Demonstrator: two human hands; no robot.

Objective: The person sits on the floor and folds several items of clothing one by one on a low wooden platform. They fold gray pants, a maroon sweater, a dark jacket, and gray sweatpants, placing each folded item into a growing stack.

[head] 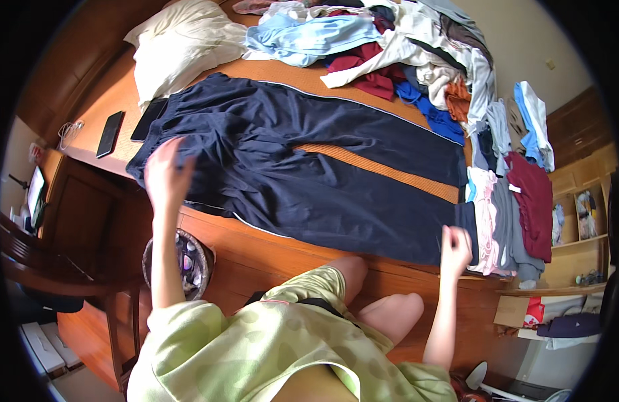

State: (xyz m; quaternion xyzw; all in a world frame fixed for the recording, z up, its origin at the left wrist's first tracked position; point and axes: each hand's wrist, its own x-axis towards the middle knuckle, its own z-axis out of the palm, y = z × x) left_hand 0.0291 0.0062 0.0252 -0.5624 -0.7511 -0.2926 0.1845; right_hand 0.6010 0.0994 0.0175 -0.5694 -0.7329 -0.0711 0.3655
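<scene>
A pair of dark navy trousers point(269, 151) with white side piping lies spread on the orange-brown woven mat point(108, 135) of a bed. Its elastic waistband point(151, 140) is at the left and both leg ends are at the right. Over the waistband end is my left hand point(166, 173), blurred, with thumb and fingers apart and no cloth visibly gripped. My right hand point(455, 248) is at the hem of the nearer leg, fingers curled; whether they pinch the fabric cannot be seen.
Beyond the trousers lies a heap of mixed clothes point(390, 50), with a cream pillow point(189, 45) to its left. Folded garments point(528, 201) line the right end. A black phone point(110, 134) and a dark tablet-like device point(147, 120) rest near the waistband. Below the bed edge stands a waste basket point(209, 271).
</scene>
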